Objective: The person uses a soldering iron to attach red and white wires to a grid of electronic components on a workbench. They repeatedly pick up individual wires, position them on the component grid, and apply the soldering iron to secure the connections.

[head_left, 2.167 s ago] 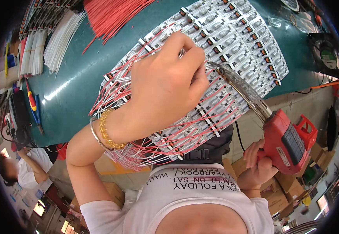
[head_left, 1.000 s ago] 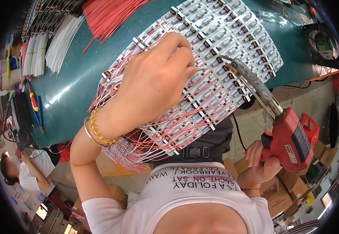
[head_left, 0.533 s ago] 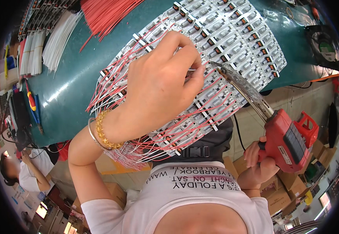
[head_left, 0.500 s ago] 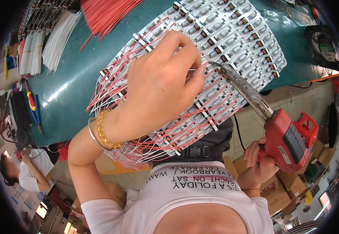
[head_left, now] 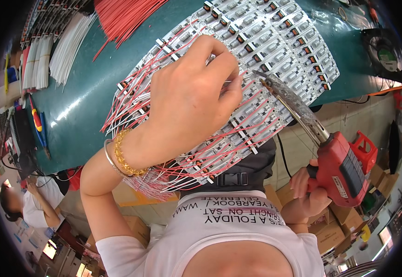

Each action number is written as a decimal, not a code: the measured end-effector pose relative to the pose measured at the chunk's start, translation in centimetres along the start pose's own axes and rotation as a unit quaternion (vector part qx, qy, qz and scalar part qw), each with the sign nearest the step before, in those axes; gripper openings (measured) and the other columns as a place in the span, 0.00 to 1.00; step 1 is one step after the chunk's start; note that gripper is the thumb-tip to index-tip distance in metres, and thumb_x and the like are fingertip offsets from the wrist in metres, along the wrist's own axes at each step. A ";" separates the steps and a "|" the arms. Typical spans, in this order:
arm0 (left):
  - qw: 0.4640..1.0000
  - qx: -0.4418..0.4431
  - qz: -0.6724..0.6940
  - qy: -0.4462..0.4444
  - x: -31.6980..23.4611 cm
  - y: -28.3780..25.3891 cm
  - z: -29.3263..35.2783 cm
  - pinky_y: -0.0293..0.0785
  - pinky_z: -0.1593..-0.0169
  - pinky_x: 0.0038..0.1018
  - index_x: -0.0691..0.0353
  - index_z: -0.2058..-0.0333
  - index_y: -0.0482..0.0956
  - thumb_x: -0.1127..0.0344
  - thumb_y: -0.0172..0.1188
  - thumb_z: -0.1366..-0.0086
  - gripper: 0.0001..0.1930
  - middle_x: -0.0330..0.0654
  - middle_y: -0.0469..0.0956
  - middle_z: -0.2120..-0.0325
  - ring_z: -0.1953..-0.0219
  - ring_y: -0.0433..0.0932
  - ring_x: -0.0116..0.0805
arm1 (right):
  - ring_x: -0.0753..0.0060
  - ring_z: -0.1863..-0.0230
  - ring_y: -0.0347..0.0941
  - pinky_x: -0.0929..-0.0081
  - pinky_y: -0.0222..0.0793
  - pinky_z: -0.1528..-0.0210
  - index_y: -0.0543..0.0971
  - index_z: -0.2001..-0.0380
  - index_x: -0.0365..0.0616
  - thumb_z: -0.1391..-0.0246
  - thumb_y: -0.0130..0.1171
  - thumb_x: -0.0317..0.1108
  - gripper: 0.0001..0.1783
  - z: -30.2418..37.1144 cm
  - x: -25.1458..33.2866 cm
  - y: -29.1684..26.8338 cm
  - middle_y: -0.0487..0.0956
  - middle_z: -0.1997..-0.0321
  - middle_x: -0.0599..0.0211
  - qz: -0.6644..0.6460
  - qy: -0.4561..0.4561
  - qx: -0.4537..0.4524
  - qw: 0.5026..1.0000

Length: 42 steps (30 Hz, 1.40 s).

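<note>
Green table (head_left: 78, 122) is by L hand (head_left: 187, 94), pinched on can't-tell-what over boards (head_left: 284, 46); R hand (head_left: 309, 196) holds red handle (head_left: 332, 152) b/c tool tip (head_left: 261, 75) is prob. hot.

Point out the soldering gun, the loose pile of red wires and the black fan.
Soldering gun (head_left: 334, 159): head view, on its red body.
Pile of red wires (head_left: 128, 18): head view, mid-bundle.
Black fan (head_left: 386, 60): head view, on its hub.

Red-and-black soldering gun (head_left: 338, 161), silver-white circuit boards (head_left: 275, 47), red and white wires (head_left: 151, 186), green tabletop (head_left: 92, 99)
</note>
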State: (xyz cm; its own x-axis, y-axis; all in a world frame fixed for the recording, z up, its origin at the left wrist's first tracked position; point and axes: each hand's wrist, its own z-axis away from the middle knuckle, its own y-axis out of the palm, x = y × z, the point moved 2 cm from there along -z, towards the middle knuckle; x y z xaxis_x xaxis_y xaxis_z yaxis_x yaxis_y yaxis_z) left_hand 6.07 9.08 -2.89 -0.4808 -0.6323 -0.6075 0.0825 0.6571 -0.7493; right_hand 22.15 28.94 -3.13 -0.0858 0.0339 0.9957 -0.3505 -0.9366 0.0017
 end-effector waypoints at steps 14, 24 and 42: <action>1.000 -0.011 -0.001 0.008 0.0 0.1 0.0 0.69 0.72 0.25 0.64 0.78 0.73 0.75 0.60 0.54 0.04 0.40 0.72 0.72 0.75 0.73 0.33 | 0.81 0.93 0.56 0.83 0.55 0.87 0.63 0.55 0.27 0.54 0.52 0.63 0.44 -0.1 0.5 0.7 0.61 0.93 0.76 0.006 0.000 0.008 1.000; 1.000 0.001 0.000 0.010 -0.2 -0.2 0.0 0.70 0.70 0.26 0.63 0.76 0.75 0.75 0.60 0.53 0.04 0.41 0.72 0.72 0.72 0.74 0.34 | 0.83 0.93 0.56 0.84 0.55 0.86 0.61 0.52 0.26 0.55 0.53 0.63 0.46 0.0 0.1 0.6 0.61 0.93 0.77 -0.009 -0.008 -0.012 1.000; 0.997 0.064 -0.025 0.037 0.1 -1.5 -0.5 0.69 0.70 0.25 0.64 0.74 0.75 0.76 0.60 0.51 0.05 0.41 0.70 0.72 0.72 0.72 0.36 | 0.82 0.92 0.57 0.83 0.57 0.86 0.61 0.51 0.26 0.54 0.53 0.62 0.45 0.3 -0.4 -1.0 0.62 0.92 0.76 -0.034 -0.016 0.007 0.999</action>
State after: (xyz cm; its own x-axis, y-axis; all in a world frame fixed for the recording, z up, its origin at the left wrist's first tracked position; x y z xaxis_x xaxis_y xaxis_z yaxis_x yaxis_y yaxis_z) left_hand 5.49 8.19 -1.71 -0.5502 -0.6280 -0.5503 0.1648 0.5644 -0.8089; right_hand 22.83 29.71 -3.52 -0.0327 0.0860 0.9958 -0.3416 -0.9373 0.0697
